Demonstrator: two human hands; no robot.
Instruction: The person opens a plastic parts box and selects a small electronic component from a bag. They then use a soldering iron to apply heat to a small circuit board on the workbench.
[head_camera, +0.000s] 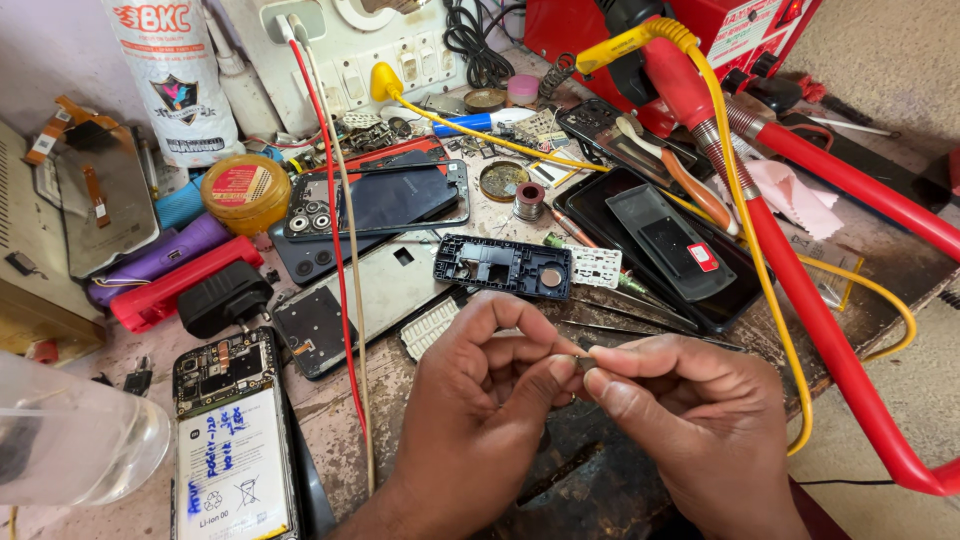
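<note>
I am pinching a tiny part (583, 359) between my left hand (480, 400) and right hand (690, 420), both clenched on it over the worktop's (400, 400) near edge; the work looks midway. An opened phone (232, 440) is lying left, a dark frame piece (500, 266) behind, red cables (830, 340) crowding right.

Both hands, left (490, 390) and right (690, 420), fingertips pinched on a tiny part (583, 361) above a cluttered workbench (400, 400).
</note>
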